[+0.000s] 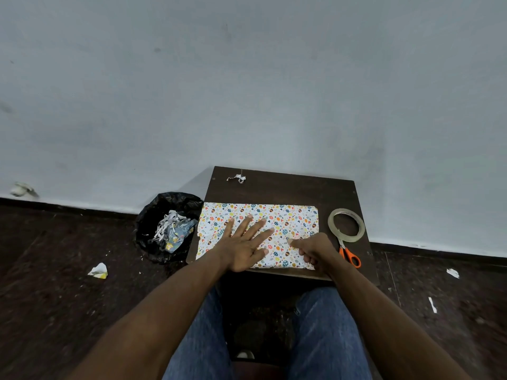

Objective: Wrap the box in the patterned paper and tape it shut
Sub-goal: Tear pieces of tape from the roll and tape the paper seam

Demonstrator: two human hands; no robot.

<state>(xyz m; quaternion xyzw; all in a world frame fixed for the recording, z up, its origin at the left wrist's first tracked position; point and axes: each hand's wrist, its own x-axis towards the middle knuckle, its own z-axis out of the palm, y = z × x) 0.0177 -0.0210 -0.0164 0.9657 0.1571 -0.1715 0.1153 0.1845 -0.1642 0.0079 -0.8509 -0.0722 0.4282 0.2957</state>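
Two bare hands rest on a sheet of patterned paper (258, 234) that covers most of a small dark wooden bench (288, 187); the box cannot be seen, and whether it lies beneath the sheet cannot be told. The left hand (245, 246) lies flat on the paper with its fingers straight and spread wide, pressing the sheet down near its middle. The right hand (312, 249) sits on the paper's near right corner, fingers curled in loosely, with one finger or the thumb stretched out onto the sheet; it holds nothing that shows. The paper is white, rectangular and matte, scattered with small coloured eggs, hearts and leaves. Just right of the paper lies a ring of clear tape (346, 224), and touching its near edge is a pair of scissors (349, 255) with orange handles. Beyond the paper, near the bench's far edge, sits a small torn white scrap (237, 178). Left of the paper, on the dark floor, a bin lined with a glossy black bag (167, 227) holds crumpled paper cuttings. The person's knees in blue denim show below the bench.
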